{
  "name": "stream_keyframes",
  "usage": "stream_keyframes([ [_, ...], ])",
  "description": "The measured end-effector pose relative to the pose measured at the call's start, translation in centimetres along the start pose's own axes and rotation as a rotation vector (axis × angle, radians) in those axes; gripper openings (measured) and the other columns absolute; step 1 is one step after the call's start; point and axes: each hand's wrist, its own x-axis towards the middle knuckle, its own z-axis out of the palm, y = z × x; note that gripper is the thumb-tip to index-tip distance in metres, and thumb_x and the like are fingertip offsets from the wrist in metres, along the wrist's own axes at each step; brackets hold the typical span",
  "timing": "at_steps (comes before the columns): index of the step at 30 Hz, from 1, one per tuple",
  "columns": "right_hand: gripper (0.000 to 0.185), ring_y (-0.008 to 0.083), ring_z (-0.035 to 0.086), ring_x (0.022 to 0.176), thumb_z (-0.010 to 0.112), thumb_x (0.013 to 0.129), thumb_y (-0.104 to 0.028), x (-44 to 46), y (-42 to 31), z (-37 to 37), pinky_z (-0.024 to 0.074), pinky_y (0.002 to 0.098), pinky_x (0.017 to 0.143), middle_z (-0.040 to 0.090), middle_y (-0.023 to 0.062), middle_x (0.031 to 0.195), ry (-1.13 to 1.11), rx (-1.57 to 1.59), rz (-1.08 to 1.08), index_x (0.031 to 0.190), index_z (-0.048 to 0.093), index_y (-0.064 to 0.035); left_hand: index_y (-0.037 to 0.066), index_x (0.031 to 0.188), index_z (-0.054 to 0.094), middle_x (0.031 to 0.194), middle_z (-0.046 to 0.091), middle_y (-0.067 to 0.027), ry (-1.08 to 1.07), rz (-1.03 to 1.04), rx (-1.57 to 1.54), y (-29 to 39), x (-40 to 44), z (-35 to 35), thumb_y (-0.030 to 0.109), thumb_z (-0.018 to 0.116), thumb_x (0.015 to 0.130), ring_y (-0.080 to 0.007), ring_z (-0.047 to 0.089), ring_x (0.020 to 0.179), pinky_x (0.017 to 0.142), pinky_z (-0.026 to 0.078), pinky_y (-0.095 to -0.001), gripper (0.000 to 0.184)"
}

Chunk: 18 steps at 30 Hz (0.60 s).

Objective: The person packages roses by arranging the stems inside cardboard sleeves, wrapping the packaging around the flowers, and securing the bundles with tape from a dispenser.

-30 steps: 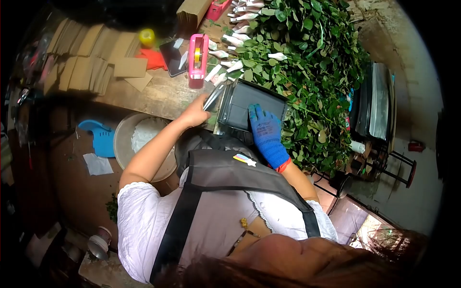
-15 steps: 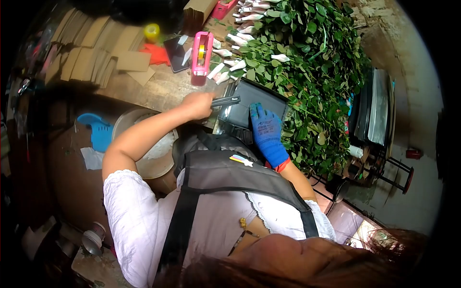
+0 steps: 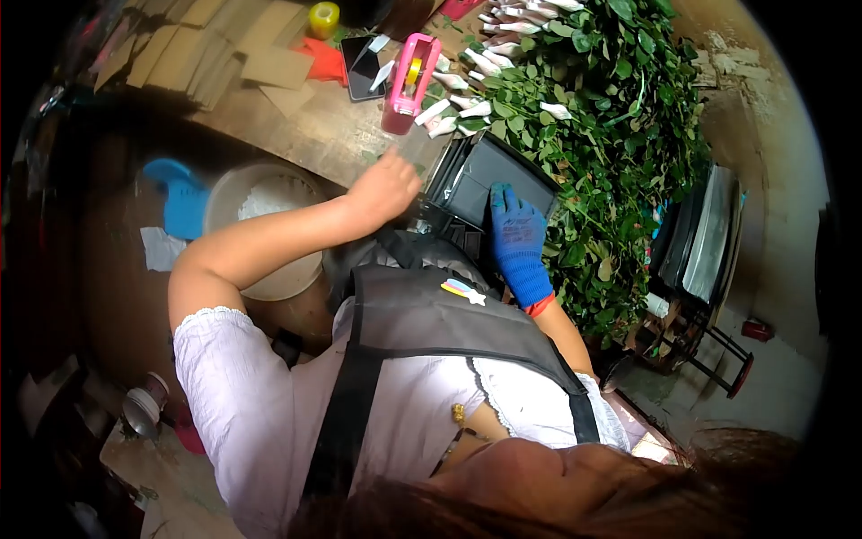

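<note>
My left hand [image 3: 384, 190] is bare and slightly blurred, with its fingers curled beside the left edge of a black tray-like holder [image 3: 503, 180]. What it holds is hidden; the black and silver tool does not show. My right hand [image 3: 518, 235], in a blue glove, lies with extended fingers on the dark surface of the holder. Just beyond, a pink tape dispenser [image 3: 395, 119] with yellow tape stands on the wooden table [image 3: 287, 139]. Leafy stems [image 3: 602, 180] with white-wrapped heads [image 3: 489, 61] lie to the right.
Cardboard pieces [image 3: 278, 67], a red cloth [image 3: 325, 61], a dark phone [image 3: 363, 76] and a yellow roll [image 3: 323, 18] lie at the back left. Below the table are a round bin [image 3: 220, 208] and a blue plastic object [image 3: 182, 202]. Black sheets [image 3: 696, 238] stand at the right.
My left hand has turned and the tool seen in it is now out of sight. My gloved right hand stays on the holder. The whole view has shifted, with the table things higher and further right.
</note>
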Motion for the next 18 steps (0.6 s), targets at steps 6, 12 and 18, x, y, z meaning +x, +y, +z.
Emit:
stream_keyframes([
  [6,0.058,0.0247,0.061,0.112,0.057,0.089,-0.011,0.2,0.0,-0.1,0.0487,0.0382,0.094,0.052,0.0117,0.144,0.008,-0.03,0.002,0.146,0.044,-0.009,0.01,0.087,0.058,0.079,0.062,-0.0087,-0.068,0.134,-0.192,-1.4,2.4,0.3,0.015,0.056,0.082,-0.0277,0.064,0.077,0.084,0.051,-0.0465,0.008],
  [12,0.057,0.0251,0.06,0.113,0.056,0.089,-0.011,-0.2,-0.1,0.4,0.0473,0.0395,0.096,0.051,0.0119,0.145,0.031,0.005,0.035,0.145,0.045,-0.0093,0.012,0.087,0.056,0.083,0.064,-0.0071,-0.089,0.428,-0.22,-5.4,5.4,1.8,0.02,0.055,0.083,-0.0257,0.066,0.084,0.083,0.05,-0.0439,0.009],
  [18,0.056,0.0259,0.059,0.112,0.055,0.089,-0.011,-0.2,-0.4,0.6,0.0466,0.0397,0.096,0.05,0.0125,0.144,0.02,0.047,0.069,0.144,0.046,-0.0089,0.009,0.092,0.058,0.091,0.06,-0.0066,0.086,0.297,0.155,-8.5,10.4,4.6,0.02,0.055,0.085,-0.0249,0.059,0.093,0.09,0.043,-0.0401,0.013],
])
